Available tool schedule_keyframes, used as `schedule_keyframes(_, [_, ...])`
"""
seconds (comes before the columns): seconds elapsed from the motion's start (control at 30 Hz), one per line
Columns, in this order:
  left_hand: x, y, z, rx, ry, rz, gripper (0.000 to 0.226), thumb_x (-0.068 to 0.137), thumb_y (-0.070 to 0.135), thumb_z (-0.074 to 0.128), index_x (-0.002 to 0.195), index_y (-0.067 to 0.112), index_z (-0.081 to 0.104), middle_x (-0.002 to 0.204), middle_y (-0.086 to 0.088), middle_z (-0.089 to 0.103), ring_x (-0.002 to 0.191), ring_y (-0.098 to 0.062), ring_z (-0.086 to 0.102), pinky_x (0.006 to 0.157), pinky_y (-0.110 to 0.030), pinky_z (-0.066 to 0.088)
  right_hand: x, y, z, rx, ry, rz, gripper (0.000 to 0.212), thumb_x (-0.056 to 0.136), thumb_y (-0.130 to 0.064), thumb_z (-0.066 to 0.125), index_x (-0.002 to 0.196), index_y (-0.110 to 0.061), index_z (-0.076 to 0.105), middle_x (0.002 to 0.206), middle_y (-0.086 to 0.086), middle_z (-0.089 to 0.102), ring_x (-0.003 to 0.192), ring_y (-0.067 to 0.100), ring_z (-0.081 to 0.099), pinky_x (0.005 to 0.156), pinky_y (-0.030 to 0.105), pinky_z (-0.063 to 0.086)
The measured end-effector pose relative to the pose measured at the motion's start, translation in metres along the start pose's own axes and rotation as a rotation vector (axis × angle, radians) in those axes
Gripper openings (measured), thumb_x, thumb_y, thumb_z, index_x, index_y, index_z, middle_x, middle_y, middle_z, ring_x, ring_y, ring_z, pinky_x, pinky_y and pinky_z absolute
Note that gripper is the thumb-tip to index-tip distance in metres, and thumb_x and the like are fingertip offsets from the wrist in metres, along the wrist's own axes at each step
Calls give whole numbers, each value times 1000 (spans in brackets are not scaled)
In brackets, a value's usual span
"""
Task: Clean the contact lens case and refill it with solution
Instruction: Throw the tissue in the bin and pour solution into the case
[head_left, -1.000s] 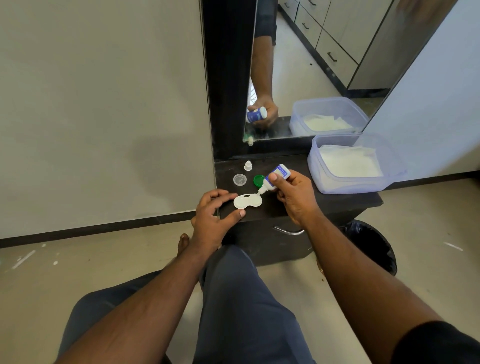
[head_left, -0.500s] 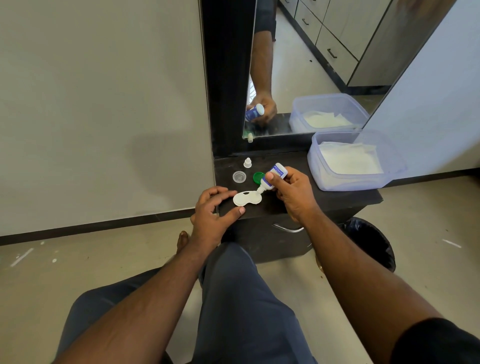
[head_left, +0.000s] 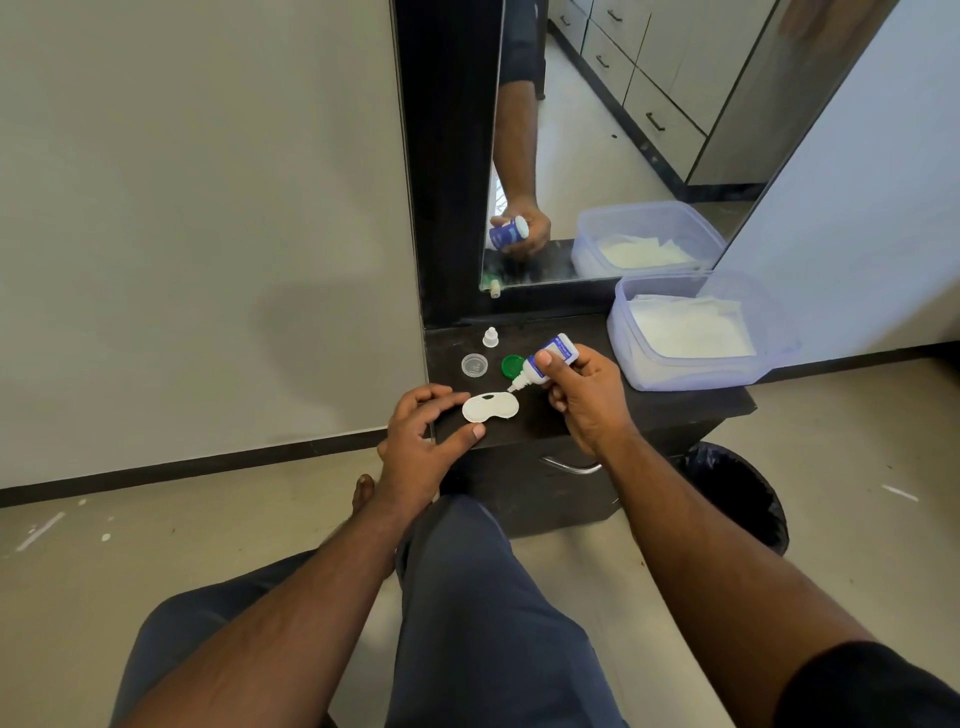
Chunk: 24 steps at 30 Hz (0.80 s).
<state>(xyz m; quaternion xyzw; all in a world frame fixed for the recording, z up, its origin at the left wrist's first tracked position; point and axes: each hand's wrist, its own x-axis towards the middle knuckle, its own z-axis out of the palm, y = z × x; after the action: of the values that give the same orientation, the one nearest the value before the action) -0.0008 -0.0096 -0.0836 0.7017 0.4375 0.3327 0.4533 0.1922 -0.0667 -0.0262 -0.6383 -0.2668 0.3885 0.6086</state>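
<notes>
Label print on the tilted solution bottle (head_left: 545, 364) in the right hand (head_left: 587, 400) grip stays unreadable; left hand (head_left: 421, 447) pinches lens case (head_left: 490, 406).

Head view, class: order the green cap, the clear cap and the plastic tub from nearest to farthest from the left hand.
From the left hand:
1. Clear cap, just beyond its fingertips.
2. Green cap, further right, by the bottle nozzle.
3. Plastic tub, far right of the counter.
</notes>
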Motion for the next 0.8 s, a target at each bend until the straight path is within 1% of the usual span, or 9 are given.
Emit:
schedule_keyframes(0.07, [0,2,0,-1,-9,-12,37,76,35,78,108,47,63,119,25,47,117,8,43,100,-29,39,0,-1,-1,122,-7,10,8,83,-18,70,86,-11,67,72,6,65,52,8,43,46,18,38])
schedule_keyframes(0.13, [1,5,-1,-26,-12,-10,38,76,31,79,109,42,65,120,20,49,117,9,43,97,-21,37,0,-3,-3,225,-13,29,6,83,-15,68,87,-10,66,69,4,63,55,9,45,48,19,40])
schedule_keyframes(0.23, [1,10,-3,-75,3,-17,32,76,26,79,105,32,70,118,11,58,113,3,50,91,-12,38,1,-4,-6,336,-29,60,10,85,-10,65,95,-10,65,79,8,68,64,12,60,59,22,52])
schedule_keyframes(0.33, [6,20,-5,-153,142,-39,12,82,25,74,93,30,73,101,9,70,99,-4,62,89,-24,50,4,-3,-8,456,-79,79,18,86,1,61,100,-9,59,95,14,70,83,23,69,78,33,59])
schedule_keyframes(0.43, [32,35,-3,-54,320,-53,10,87,26,69,96,23,73,95,4,70,89,-9,64,85,-33,54,9,0,-8,503,-96,79,26,82,11,59,94,-12,54,106,20,64,93,30,68,87,39,55])
schedule_keyframes(0.5, [55,49,0,46,296,-35,14,87,27,68,98,20,73,95,2,70,87,-12,64,82,-33,54,13,2,-9,499,-84,85,31,80,14,60,93,-14,53,114,23,60,99,32,65,92,41,52])
schedule_keyframes(0.57, [74,62,6,171,199,-13,18,85,30,69,99,20,72,95,3,70,88,-14,65,82,-35,54,15,4,-10,468,-58,90,35,77,15,61,92,-15,52,114,21,59,103,32,62,96,42,49])
schedule_keyframes(0.7, [96,80,22,426,101,17,24,83,38,70,102,22,70,96,3,71,90,-19,65,84,-41,52,16,6,-11,431,-60,54,41,74,17,64,93,-17,53,109,18,61,96,25,64,79,31,53])
schedule_keyframes(0.8, [102,83,32,611,66,90,25,86,41,66,103,23,68,96,3,71,93,-20,64,86,-38,45,17,7,-11,420,-74,44,43,73,18,65,98,-16,56,109,16,63,92,21,65,72,27,54])
